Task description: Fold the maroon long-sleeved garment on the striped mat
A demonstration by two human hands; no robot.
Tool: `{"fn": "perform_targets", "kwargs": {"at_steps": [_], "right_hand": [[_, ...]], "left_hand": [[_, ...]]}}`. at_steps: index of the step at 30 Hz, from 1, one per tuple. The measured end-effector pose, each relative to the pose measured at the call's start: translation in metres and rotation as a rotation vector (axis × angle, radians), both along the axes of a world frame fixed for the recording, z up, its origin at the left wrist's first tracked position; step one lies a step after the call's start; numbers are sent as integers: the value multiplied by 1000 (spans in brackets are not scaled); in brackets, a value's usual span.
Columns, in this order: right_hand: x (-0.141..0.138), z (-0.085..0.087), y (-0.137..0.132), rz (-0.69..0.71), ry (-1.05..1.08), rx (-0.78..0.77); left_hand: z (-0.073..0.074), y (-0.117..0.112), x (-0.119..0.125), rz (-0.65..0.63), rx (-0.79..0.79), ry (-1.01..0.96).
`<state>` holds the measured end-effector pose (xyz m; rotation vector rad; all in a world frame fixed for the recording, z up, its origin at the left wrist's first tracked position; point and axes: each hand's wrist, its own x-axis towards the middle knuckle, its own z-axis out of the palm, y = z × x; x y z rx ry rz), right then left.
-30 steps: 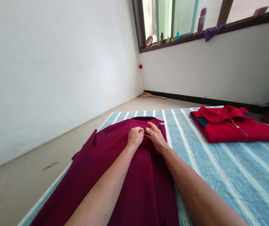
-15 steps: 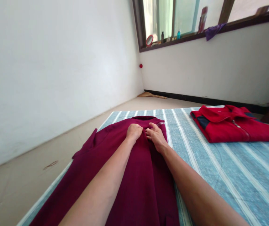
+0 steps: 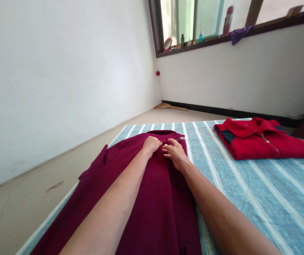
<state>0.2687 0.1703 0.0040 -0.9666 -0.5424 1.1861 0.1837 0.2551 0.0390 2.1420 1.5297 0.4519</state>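
A maroon coat (image 3: 152,212) lies spread lengthwise over the striped bed sheet, its collar (image 3: 162,132) at the far end. My left hand (image 3: 152,144) is closed, pinching the front edge of the coat just below the collar. Beside it, my right hand (image 3: 175,153) rests on the other front side of the coat with thumb and fingers apart. A small dark gap of fabric shows between the two hands. Both forearms hide part of the coat's body.
On the right of the striped sheet (image 3: 237,198) sits a folded red jacket (image 3: 263,141) with a zip and dark panels. A broom (image 3: 168,106) lies by the far wall. A mirror (image 3: 167,44), bottles and a purple cloth (image 3: 240,34) line the window sill.
The view has shifted very slightly. Both hands stay at the coat's upper front, with the right hand's fingers a touch nearer the left hand.
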Motion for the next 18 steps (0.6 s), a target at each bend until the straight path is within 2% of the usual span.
{"fn": "perform_targets", "kwargs": {"at_steps": [10, 18], "right_hand": [[-2, 1, -2, -34, 43, 30], [-1, -4, 3, -68, 42, 35]], "left_hand": [[6, -7, -3, 45, -257, -382], [7, -13, -8, 35, -323, -568]]}}
